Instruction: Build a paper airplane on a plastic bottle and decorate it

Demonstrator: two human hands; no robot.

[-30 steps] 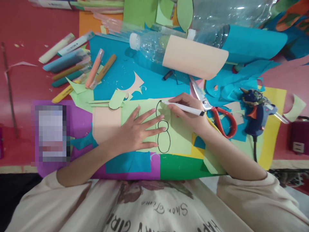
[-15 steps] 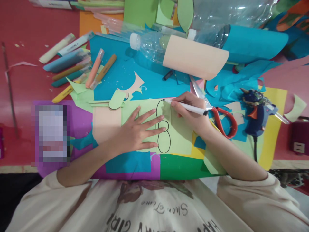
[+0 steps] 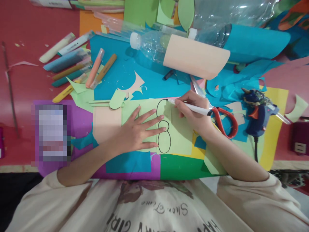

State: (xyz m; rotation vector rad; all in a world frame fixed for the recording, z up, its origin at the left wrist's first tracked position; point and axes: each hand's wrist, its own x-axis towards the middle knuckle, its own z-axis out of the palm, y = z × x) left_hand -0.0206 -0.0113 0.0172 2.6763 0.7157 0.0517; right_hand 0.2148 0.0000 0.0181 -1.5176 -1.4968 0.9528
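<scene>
A sheet of pale green paper (image 3: 181,135) lies in front of me, with black rounded outlines drawn on it. One is a large closed oval, a small oval sits above it, and a curve at the top is open on its right side. My left hand (image 3: 137,132) rests flat on the paper with its fingers spread, the tips reaching the outlines. Between the fingers of my right hand (image 3: 195,109) is a white marker (image 3: 190,107), its tip at the end of the upper curve. Red-handled scissors (image 3: 227,122) lie just beyond my right hand, partly covered by it.
Several coloured markers (image 3: 98,69) lie at the upper left. Plastic bottles, one wrapped in peach paper (image 3: 195,56), one in blue paper (image 3: 258,43), lie at the back. A glue gun (image 3: 259,117) is on the right. A blurred-out phone-like object (image 3: 51,132) lies on the left.
My right hand and the marker have shifted slightly to the right, and the upper black curve has grown a little longer. My left hand has stayed in place.
</scene>
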